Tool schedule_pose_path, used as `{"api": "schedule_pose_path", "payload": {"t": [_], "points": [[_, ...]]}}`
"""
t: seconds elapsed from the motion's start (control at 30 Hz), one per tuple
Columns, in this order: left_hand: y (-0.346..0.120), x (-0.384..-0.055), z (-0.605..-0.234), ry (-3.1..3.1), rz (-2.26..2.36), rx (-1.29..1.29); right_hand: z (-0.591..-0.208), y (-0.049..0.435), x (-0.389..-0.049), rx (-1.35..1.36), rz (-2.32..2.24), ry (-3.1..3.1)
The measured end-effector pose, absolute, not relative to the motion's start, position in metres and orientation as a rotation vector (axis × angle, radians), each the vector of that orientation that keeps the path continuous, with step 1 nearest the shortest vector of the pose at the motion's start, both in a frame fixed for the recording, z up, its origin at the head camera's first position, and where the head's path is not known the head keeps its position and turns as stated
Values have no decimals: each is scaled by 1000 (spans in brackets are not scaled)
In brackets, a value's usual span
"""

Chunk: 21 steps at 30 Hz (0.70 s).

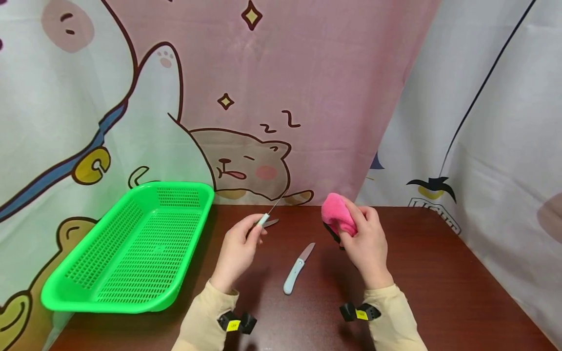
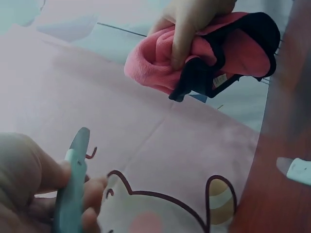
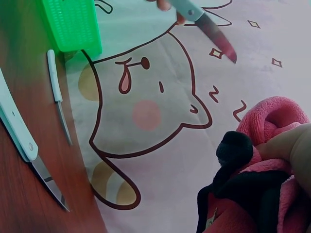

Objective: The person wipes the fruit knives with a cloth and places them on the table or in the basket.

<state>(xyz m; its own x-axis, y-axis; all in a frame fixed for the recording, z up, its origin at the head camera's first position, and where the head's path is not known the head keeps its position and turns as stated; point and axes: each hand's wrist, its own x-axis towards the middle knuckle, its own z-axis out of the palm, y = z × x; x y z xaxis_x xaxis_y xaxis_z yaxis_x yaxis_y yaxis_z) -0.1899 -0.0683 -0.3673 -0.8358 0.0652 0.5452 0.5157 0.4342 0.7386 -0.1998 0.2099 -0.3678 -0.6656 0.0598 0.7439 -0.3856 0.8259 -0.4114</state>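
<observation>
My left hand grips a small knife by its pale handle, the blade pointing up and away; the same knife shows close in the left wrist view. A bunched pink cloth with black edging is held in my right hand, raised above the table and apart from the blade. Between the hands, another knife with a light blue handle lies on the table, its blade unfolded. A further knife lies farther back, partly hidden behind my left hand in the head view.
A green plastic basket with slotted walls stands at the left of the brown table. Behind the table hangs a cartoon-printed curtain, which continues along the right side.
</observation>
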Motion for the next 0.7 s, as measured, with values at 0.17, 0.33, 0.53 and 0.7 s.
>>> {"api": "schedule_pose_path", "payload": {"t": [0.17,0.33,0.53,0.7], "points": [[-66,-187,-365,-2108,-896,-529,-370,210,-201,234,710,-2199],[-64,-184,-361,-1989,-636,-517,-370,209,-203,243,713,-2196],[-63,-182,-357,-1954,-571,-517,-370,208,-202,248,707,-2197],[-63,-184,-360,-1903,-570,-526,-370,208,-201,246,706,-2194]]}}
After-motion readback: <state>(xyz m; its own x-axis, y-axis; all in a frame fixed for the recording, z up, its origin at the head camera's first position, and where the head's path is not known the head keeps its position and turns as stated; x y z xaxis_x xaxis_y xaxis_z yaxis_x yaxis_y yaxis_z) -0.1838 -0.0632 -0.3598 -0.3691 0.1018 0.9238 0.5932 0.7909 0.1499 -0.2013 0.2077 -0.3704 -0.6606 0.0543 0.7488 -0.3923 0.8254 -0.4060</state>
